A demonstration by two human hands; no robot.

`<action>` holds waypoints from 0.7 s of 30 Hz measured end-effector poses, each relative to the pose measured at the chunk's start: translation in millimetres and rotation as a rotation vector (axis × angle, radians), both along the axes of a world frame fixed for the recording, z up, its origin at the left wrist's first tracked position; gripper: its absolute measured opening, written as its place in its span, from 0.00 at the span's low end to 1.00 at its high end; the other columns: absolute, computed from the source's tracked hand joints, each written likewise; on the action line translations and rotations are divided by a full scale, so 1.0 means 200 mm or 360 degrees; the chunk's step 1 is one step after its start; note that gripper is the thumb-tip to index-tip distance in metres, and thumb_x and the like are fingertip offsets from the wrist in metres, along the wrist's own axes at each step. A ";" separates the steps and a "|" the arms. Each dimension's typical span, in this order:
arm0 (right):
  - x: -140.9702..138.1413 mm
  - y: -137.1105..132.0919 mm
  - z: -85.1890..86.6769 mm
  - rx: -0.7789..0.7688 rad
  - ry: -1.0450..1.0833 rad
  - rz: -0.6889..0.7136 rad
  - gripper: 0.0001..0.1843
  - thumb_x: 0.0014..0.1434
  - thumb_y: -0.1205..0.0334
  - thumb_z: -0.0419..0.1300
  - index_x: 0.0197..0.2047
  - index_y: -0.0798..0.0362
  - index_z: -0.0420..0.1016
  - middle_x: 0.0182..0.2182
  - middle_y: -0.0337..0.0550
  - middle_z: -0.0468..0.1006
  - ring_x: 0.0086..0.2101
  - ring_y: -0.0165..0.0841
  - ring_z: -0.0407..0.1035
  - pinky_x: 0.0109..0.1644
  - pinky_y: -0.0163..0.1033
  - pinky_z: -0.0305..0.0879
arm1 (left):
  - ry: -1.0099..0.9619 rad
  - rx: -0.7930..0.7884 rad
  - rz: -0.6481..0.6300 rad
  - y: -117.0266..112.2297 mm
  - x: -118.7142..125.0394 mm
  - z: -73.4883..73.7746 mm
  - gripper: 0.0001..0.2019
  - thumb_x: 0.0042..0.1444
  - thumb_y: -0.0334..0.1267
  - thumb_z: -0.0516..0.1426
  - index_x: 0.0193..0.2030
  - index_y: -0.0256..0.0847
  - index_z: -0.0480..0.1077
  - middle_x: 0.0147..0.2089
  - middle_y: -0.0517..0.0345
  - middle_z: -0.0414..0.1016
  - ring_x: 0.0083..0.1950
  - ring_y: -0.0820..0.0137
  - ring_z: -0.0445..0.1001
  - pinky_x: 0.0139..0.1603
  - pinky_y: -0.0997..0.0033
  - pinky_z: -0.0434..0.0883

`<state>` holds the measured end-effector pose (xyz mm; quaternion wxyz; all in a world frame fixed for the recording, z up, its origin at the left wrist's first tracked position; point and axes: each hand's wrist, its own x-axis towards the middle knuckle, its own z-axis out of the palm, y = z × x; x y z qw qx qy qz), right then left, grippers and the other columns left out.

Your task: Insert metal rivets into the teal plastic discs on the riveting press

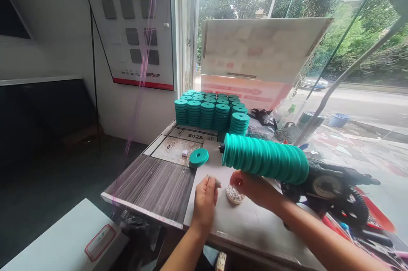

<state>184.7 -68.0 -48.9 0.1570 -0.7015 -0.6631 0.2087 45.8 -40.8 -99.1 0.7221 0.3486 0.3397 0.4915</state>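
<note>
My left hand [205,201] is closed in a pinch above the white board on the table. Between its thumb and fingers shows a small greyish piece, too small to name. Just to the right, my right hand [245,184] bends its fingers down over a small round dish [235,196] of tiny whitish pieces. Those fingertips are pressed together, and what they hold, if anything, is hidden. Behind my right hand, a row of green grooved foam spools [264,158] sits on the shaft of a black geared machine [328,188]. A loose green spool [199,157] lies flat at the left.
Many stacked green spools [207,111] stand at the back by the window. A small pale block [185,153] lies near the loose spool. At right is a red tray [379,215] with small pieces. Thin purple strands [145,58] hang at left, above a white box [70,237].
</note>
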 end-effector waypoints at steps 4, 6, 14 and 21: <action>0.02 -0.01 -0.02 -0.0009 0.0291 -0.0100 0.09 0.45 0.72 0.50 0.28 0.54 0.68 0.28 0.43 0.76 0.31 0.36 0.70 0.34 0.37 0.62 | -0.0183 -0.0216 0.0071 0.00 -0.01 0.06 0.10 0.49 0.41 0.58 0.25 0.36 0.67 0.19 0.65 0.61 0.20 0.80 0.58 0.23 0.83 0.59; 0.00 -0.02 -0.03 -0.0012 0.0455 -0.0107 0.08 0.45 0.71 0.51 0.29 0.55 0.68 0.27 0.42 0.76 0.31 0.34 0.71 0.35 0.36 0.64 | -0.0279 -0.0398 0.0085 0.00 -0.02 0.09 0.06 0.54 0.35 0.53 0.30 0.36 0.68 0.24 0.62 0.65 0.25 0.78 0.65 0.29 0.80 0.65; -0.25 -0.11 0.07 0.0079 0.0648 0.0086 0.11 0.43 0.74 0.53 0.27 0.55 0.76 0.26 0.42 0.77 0.30 0.35 0.70 0.33 0.35 0.64 | -0.0887 -0.0980 -0.0209 -0.11 -0.01 0.16 0.15 0.59 0.33 0.44 0.33 0.30 0.71 0.32 0.47 0.75 0.36 0.69 0.75 0.40 0.72 0.71; -0.24 -0.16 0.23 0.0243 0.0364 0.0372 0.10 0.52 0.72 0.54 0.28 0.54 0.76 0.25 0.39 0.75 0.26 0.31 0.67 0.31 0.33 0.60 | -0.1202 -0.1027 -0.0277 -0.15 -0.04 0.23 0.20 0.60 0.33 0.41 0.32 0.33 0.74 0.30 0.49 0.76 0.37 0.68 0.75 0.39 0.73 0.71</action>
